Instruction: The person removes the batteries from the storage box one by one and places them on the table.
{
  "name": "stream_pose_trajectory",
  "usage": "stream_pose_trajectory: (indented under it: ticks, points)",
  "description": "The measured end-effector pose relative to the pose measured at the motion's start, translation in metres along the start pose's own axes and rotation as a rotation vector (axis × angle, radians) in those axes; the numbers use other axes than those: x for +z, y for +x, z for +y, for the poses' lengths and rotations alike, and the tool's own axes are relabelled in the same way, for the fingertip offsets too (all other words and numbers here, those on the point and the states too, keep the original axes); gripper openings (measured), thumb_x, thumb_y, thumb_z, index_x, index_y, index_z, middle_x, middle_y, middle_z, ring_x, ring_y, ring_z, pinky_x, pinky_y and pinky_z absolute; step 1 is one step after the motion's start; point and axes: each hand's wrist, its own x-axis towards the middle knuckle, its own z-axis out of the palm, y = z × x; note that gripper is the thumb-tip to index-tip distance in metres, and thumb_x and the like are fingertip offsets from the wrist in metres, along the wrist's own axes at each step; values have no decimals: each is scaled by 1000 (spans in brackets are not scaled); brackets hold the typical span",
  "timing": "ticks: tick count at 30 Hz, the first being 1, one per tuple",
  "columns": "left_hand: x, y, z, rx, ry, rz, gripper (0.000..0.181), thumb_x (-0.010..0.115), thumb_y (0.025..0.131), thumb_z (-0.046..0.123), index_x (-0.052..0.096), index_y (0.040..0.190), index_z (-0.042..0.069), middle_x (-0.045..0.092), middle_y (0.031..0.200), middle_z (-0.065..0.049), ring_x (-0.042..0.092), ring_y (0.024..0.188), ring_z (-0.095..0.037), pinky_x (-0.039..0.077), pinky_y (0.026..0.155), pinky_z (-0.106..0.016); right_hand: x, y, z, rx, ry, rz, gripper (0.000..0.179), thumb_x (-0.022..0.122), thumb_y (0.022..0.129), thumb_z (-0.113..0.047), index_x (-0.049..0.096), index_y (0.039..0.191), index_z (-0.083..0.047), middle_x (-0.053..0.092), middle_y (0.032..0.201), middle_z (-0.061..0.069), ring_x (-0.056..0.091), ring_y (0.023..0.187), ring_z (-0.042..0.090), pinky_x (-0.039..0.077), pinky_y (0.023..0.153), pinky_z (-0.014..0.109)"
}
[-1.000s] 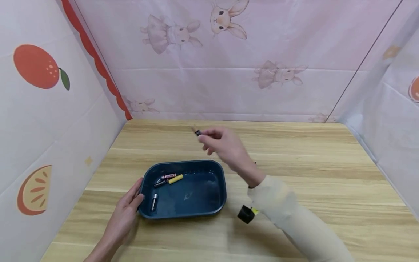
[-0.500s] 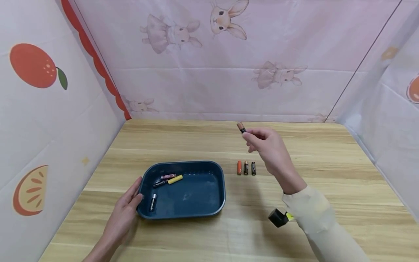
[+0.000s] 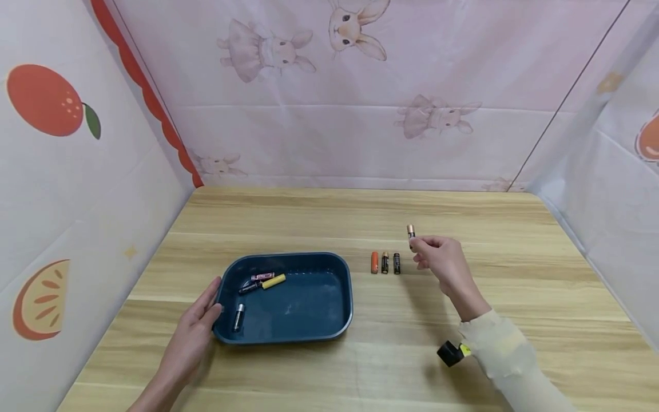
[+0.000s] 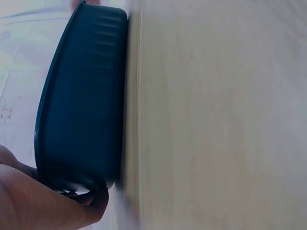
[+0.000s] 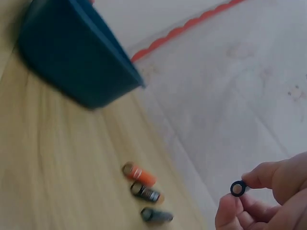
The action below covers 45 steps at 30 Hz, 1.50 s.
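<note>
My right hand (image 3: 444,260) pinches a black battery (image 3: 411,231) with a copper-coloured end between thumb and fingertips, raised above the table. In the right wrist view the battery's round end (image 5: 237,189) faces the camera. Left of that hand, an orange battery (image 3: 374,262), a black and copper battery (image 3: 385,262) and a black battery (image 3: 397,264) lie side by side in a row. My left hand (image 3: 193,326) holds the left end of a dark blue plastic tray (image 3: 352,309). Inside it lie several batteries, among them a yellow one (image 3: 274,281) and a silver-topped one (image 3: 238,318).
The wood-grain table (image 3: 288,377) reaches back to a pink rabbit-print curtain (image 3: 319,143). White printed sheets (image 3: 118,189) hang at both sides. A black device (image 3: 450,353) with a yellow-green part sits at my right sleeve (image 3: 507,352).
My right hand has carried the battery from above the tray's far side rightward, then down beside the row of batteries, turning it upright. The left hand stays on the tray.
</note>
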Motion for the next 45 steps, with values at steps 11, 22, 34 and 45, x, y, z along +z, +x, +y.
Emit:
stream_pose_trajectory:
  ticks: [11,22,34,45]
  points:
    - [-1,1,-1,16,4,-4,59,32,112,9,10,167,14,6,173,-3,2,157,-23,10,126,-49,1,11,50,18,-236,37,31,66,101,-19,75,111,9,75,83,11,66,64,15,55,58,26]
    - [1,0,2,-15,31,7,59,31,112,11,9,167,15,6,172,-5,2,157,-25,12,126,-51,13,11,54,-66,-423,75,23,67,96,-16,79,96,4,74,77,9,56,56,12,42,49,24]
    - [0,1,1,-35,33,6,59,30,112,10,8,167,16,5,173,-3,2,157,-24,12,126,-50,19,11,52,-63,-483,82,19,70,94,-13,79,92,3,69,64,5,49,48,9,36,43,21]
    - [0,1,1,-14,26,10,59,32,112,11,10,167,16,7,172,-4,4,157,-24,13,126,-50,21,10,50,-56,-502,72,20,67,95,-12,79,95,4,68,65,6,45,48,8,34,43,20]
